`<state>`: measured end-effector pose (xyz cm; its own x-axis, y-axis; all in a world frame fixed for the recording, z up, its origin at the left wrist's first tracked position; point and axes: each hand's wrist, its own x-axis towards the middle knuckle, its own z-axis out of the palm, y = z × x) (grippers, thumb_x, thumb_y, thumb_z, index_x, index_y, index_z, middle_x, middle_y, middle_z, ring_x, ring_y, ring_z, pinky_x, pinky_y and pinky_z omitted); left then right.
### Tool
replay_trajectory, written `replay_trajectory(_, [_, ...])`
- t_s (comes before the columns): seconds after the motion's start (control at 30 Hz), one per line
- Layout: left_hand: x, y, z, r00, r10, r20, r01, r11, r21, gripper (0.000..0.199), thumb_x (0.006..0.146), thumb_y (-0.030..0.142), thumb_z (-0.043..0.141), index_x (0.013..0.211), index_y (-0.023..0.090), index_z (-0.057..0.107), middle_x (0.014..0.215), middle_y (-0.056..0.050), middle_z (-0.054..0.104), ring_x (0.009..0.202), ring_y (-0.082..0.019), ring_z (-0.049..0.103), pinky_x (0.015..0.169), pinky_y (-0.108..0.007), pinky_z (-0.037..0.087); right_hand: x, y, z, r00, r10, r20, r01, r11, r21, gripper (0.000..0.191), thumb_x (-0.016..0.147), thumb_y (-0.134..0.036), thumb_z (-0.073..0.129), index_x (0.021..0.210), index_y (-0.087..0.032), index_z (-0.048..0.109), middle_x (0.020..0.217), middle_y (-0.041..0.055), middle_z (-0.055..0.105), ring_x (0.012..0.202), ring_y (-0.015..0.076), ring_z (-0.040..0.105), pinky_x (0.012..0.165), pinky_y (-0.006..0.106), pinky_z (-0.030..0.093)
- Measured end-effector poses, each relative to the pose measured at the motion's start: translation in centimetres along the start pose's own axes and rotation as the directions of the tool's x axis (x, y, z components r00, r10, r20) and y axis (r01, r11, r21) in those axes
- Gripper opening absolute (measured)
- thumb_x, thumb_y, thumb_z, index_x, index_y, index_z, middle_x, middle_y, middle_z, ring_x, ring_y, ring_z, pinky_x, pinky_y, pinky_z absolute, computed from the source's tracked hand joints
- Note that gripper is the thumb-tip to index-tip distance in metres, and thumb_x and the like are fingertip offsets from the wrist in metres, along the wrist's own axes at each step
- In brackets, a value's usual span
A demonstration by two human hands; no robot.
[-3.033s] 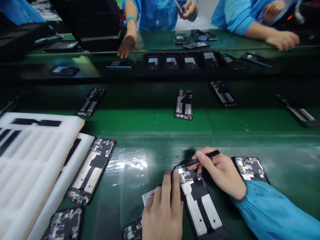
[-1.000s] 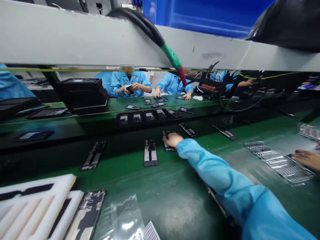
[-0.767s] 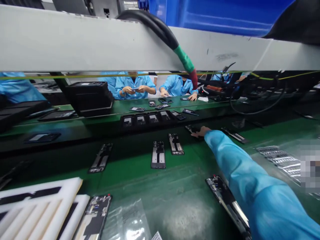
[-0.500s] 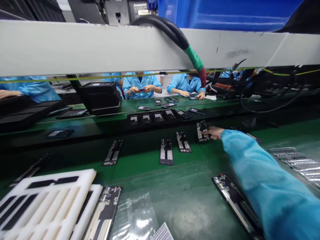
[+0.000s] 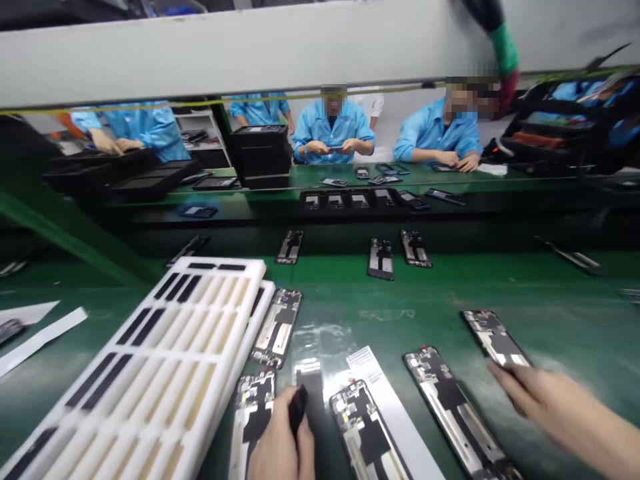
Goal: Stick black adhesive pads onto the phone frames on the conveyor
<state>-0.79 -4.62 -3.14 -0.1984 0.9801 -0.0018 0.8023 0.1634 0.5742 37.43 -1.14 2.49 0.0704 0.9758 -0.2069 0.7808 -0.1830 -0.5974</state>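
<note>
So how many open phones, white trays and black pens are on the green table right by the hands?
open phones: 5
white trays: 2, stacked
black pen: 1, held in the left hand
Total: 8

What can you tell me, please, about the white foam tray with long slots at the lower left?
The white foam tray with long slots looks like soft foam, moulded into rows of narrow slots. Several hold thin black strips, most look bare. It lies flat, angled across the green bench mat, stacked on a second white tray whose edge shows at its right. Neither hand touches it.
</note>
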Motion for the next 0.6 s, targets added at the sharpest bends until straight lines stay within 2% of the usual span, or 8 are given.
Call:
replay_trajectory(0.1, [-0.5, -0.9, -0.8, 0.975, 0.222, 0.026, -0.224, 0.962, 0.158, 0.038, 0.095, 0.015, 0.034, 0.124, 0.021, 0.056, 0.098, -0.008, 0.076, 0.083, -0.024, 0.075, 0.065, -0.03, 0.056, 1.7, -6.0, 0.2, 0.994, -0.077, -0.076, 0.091, 0.974, 0.209, 0.061, 0.095, -0.068, 0.037, 0.063, -0.028, 0.07, 0.075, 0.0104, 0.074, 0.074, 0.0236, 0.07, 0.077, 0.034, 0.055])
replay_trajectory(0.13, [-0.6, -1.1, -1.0, 0.948, 0.316, 0.044, -0.317, 0.918, 0.239, 0.04, 0.093, 0.011, 0.034, 0.126, 0.018, 0.056, 0.104, -0.009, 0.076, 0.085, -0.023, 0.075, 0.067, -0.029, 0.056, 2.5, -8.2, 1.2, 0.989, -0.075, -0.126, 0.113, 0.938, 0.328, 0.066, 0.095, -0.071, 0.034, 0.065, -0.025, 0.071, 0.077, 0.011, 0.075, 0.076, 0.024, 0.071, 0.078, 0.034, 0.055])
replay_trajectory(0.17, [-0.7, -1.2, -1.3, 0.92, 0.386, 0.066, -0.386, 0.864, 0.325, 0.044, 0.09, 0.006, 0.035, 0.127, 0.016, 0.058, 0.111, -0.011, 0.075, 0.088, -0.022, 0.075, 0.069, -0.028, 0.057, 3.4, -10.2, 2.7, 0.991, -0.049, -0.122, 0.098, 0.895, 0.436, 0.069, 0.094, -0.073, 0.034, 0.065, -0.023, 0.071, 0.069, 0.01, 0.073, 0.068, 0.0223, 0.07, 0.071, 0.034, 0.055])
replay_trajectory(0.2, [-0.8, -1.2, -1.5, 0.903, 0.421, 0.088, -0.418, 0.813, 0.405, 0.048, 0.087, 0.002, 0.037, 0.128, 0.014, 0.059, 0.119, -0.011, 0.073, 0.091, -0.021, 0.074, 0.07, -0.028, 0.057, 4.3, -12.0, 4.5, 0.997, -0.059, -0.059, 0.081, 0.844, 0.53, 0.071, 0.093, -0.076, 0.034, 0.072, -0.02, 0.072, 0.055, 0.0071, 0.067, 0.055, 0.0199, 0.065, 0.061, 0.032, 0.054])
replay_trajectory(0.27, [-0.8, -0.9, -1.9, 0.899, 0.419, 0.131, -0.42, 0.736, 0.53, 0.058, 0.082, -0.004, 0.039, 0.133, 0.014, 0.06, 0.136, -0.011, 0.066, 0.093, -0.02, 0.073, 0.067, -0.027, 0.058, 5.9, -14.2, 8.4, 0.98, -0.169, 0.106, 0.054, 0.739, 0.672, 0.066, 0.088, -0.078, 0.045, 0.079, -0.017, 0.068, 0.057, 0.007, 0.07, 0.053, 0.0189, 0.067, 0.056, 0.03, 0.054])
replay_trajectory(0.33, [-0.8, -0.3, -2.1, 0.906, 0.386, 0.175, -0.41, 0.692, 0.595, 0.066, 0.077, -0.005, 0.043, 0.138, 0.016, 0.058, 0.149, -0.008, 0.054, 0.091, -0.02, 0.071, 0.061, -0.026, 0.058, 6.8, -15.0, 11.7, 0.952, -0.246, 0.184, 0.048, 0.711, 0.701, 0.06, 0.083, -0.076, 0.057, 0.08, -0.017, 0.064, 0.065, 0.0096, 0.074, 0.06, 0.0199, 0.071, 0.059, 0.03, 0.056])
replay_trajectory(0.4, [-0.6, 0.2, -2.2, 0.905, 0.364, 0.222, -0.42, 0.667, 0.615, 0.072, 0.072, -0.005, 0.047, 0.141, 0.016, 0.056, 0.155, -0.007, 0.045, 0.087, -0.02, 0.07, 0.055, -0.027, 0.058, 6.9, -14.9, 13.9, 0.942, -0.269, 0.199, 0.063, 0.727, 0.684, 0.055, 0.084, -0.071, 0.062, 0.082, -0.016, 0.064, 0.071, 0.011, 0.076, 0.066, 0.0206, 0.073, 0.063, 0.03, 0.058])
replay_trajectory(0.6, [0.1, 0.7, -2.0, 0.89, 0.349, 0.294, -0.455, 0.645, 0.613, 0.073, 0.069, -0.003, 0.048, 0.14, 0.013, 0.057, 0.153, -0.007, 0.047, 0.083, -0.022, 0.07, 0.056, -0.031, 0.061, 6.0, -14.8, 16.9, 0.931, -0.305, 0.199, 0.114, 0.762, 0.637, 0.041, 0.094, -0.058, 0.057, 0.088, -0.018, 0.066, 0.08, 0.0078, 0.077, 0.077, 0.0207, 0.075, 0.074, 0.03, 0.059])
